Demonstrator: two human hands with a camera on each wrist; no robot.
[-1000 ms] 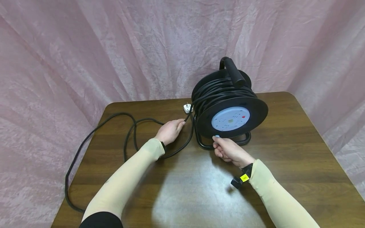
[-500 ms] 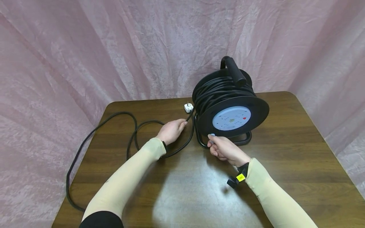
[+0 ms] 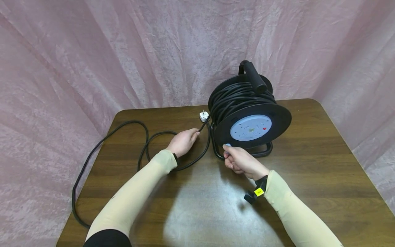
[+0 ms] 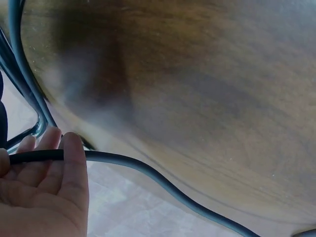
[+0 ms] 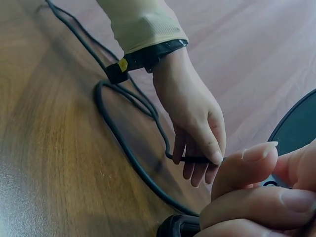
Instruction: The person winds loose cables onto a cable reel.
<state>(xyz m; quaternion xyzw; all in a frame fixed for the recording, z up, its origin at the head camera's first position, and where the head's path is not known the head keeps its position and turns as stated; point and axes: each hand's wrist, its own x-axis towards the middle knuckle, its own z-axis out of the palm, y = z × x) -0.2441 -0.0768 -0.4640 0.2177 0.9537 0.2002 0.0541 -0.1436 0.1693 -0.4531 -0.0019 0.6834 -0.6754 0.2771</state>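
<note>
A black cable reel (image 3: 279,118) stands on its tube frame at the right of the table, with many turns of cable on its drum. Its front face carries a pale blue socket panel (image 3: 243,132) with a red button. My right hand (image 3: 245,162) pinches a small pale winding knob (image 3: 227,145) low on the front disc, mostly covered by the thumb and fingers. Left of the reel, my left hand (image 3: 184,142) holds the black cable (image 3: 202,127) where it runs to the drum. In the left wrist view the cable (image 4: 131,162) crosses the fingers of that hand (image 4: 44,182).
Loose cable (image 3: 131,121) lies in loops over the left of the wooden table (image 3: 314,171). A white plug (image 3: 204,116) lies beside the reel near the back edge. Behind hangs a pink curtain (image 3: 172,51). The reel's carrying handle (image 3: 254,77) sticks up above the drum.
My right hand has moved left and slightly up with the knob, and the front disc has turned a little with it. The left hand has stayed nearly in place on the cable.
</note>
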